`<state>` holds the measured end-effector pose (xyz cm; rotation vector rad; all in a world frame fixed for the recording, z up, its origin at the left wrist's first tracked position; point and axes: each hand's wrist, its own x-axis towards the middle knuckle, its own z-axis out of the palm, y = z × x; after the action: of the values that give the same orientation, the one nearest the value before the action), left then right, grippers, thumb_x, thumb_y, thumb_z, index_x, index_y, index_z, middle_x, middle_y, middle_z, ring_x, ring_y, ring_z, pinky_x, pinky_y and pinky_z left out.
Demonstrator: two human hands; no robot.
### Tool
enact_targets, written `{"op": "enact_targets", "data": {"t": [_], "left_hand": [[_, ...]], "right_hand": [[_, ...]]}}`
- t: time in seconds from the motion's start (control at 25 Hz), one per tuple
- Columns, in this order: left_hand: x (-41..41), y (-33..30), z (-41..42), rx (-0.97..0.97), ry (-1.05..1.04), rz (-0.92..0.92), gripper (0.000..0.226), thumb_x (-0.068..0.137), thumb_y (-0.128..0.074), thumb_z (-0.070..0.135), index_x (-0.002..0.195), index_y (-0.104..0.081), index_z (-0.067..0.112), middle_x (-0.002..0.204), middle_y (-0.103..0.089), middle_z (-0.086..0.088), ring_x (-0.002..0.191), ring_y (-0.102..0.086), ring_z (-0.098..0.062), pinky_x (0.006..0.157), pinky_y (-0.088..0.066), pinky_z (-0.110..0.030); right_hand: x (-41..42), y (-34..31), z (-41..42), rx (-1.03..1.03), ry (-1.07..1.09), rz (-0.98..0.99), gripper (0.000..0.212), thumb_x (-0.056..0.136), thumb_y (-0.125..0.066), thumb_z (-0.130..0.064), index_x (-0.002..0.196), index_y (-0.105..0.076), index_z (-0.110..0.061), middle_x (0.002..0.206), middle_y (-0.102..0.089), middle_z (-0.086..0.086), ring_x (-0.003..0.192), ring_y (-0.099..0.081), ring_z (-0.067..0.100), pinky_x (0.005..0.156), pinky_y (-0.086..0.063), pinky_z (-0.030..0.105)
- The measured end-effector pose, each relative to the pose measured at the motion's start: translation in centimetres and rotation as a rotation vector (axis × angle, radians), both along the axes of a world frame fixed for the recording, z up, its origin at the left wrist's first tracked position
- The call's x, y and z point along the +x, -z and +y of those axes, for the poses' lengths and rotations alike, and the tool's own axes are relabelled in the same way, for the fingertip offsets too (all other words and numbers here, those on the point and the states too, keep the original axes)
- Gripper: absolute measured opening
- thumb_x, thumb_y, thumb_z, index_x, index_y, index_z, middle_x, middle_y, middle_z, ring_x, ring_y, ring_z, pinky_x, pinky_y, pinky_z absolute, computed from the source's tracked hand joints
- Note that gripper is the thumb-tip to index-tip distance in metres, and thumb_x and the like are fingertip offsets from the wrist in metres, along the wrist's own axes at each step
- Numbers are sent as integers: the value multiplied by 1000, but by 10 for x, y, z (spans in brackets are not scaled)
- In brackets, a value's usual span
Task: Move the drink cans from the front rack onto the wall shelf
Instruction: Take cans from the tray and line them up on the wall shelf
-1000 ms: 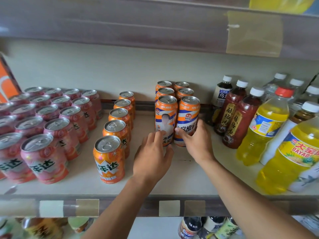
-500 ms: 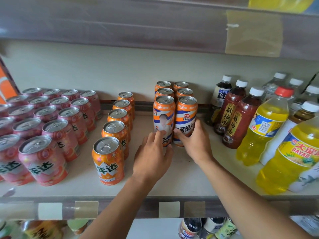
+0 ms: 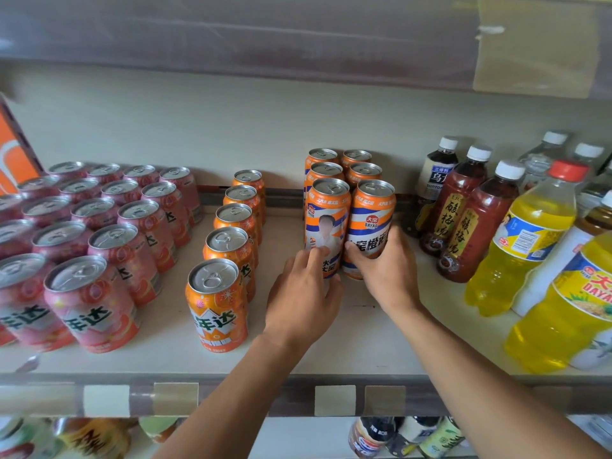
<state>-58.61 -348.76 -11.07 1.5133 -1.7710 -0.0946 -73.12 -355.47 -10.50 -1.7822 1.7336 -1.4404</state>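
Two columns of tall orange-and-white cans stand at the middle of the wall shelf (image 3: 331, 352). My right hand (image 3: 387, 273) grips the lower half of the front right can (image 3: 372, 213), thumb on its front and fingers round its right side. My left hand (image 3: 303, 299) touches the front left can (image 3: 328, 210), which stands against the right one. Its index fingertip and thumb press on the can's lower front. Both cans stand upright on the shelf board, with several more of the same cans (image 3: 344, 167) behind them.
A single row of short orange cans (image 3: 217, 306) runs front to back left of my hands, with a block of pink cans (image 3: 96, 306) beyond. Dark red bottles (image 3: 473, 226) and yellow bottles (image 3: 523, 246) crowd the right. Another shelf (image 3: 298, 38) hangs overhead.
Both hands stay on the two front tall cans, and the cans keep their place beside the other rows. Only the view has shifted slightly.
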Motion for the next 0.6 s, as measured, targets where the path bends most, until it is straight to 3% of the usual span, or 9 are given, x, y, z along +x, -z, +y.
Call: {"op": "enact_targets", "data": {"t": [0.2, 0.32, 0.6], "left_hand": [[-2, 0, -1, -5, -6, -4, 34, 92, -53, 33, 122, -47, 19, 115, -56, -4, 102, -55, -26, 72, -52, -40], [-1, 0, 0, 2, 2, -12, 34, 92, -53, 33, 123, -47, 20, 115, -55, -4, 102, -54, -26, 70, -50, -38], [-2, -9, 7, 19, 11, -29, 34, 94, -51, 34, 124, -44, 21, 119, -54, -3, 103, -54, -25, 71, -51, -37]], "right_hand": [[-1, 0, 2, 26, -44, 5, 58, 76, -81, -40, 119, -50, -17, 113, -58, -1, 92, -51, 7, 73, -40, 24], [-1, 0, 5, 49, -54, 0, 56, 77, -81, -40, 117, -48, -18, 113, -58, 0, 90, -53, 8, 64, -40, 18], [-10, -11, 12, 136, -88, 68, 68, 75, -81, -47, 127, -47, -18, 123, -60, 2, 107, -61, 18, 75, -42, 26]]}}
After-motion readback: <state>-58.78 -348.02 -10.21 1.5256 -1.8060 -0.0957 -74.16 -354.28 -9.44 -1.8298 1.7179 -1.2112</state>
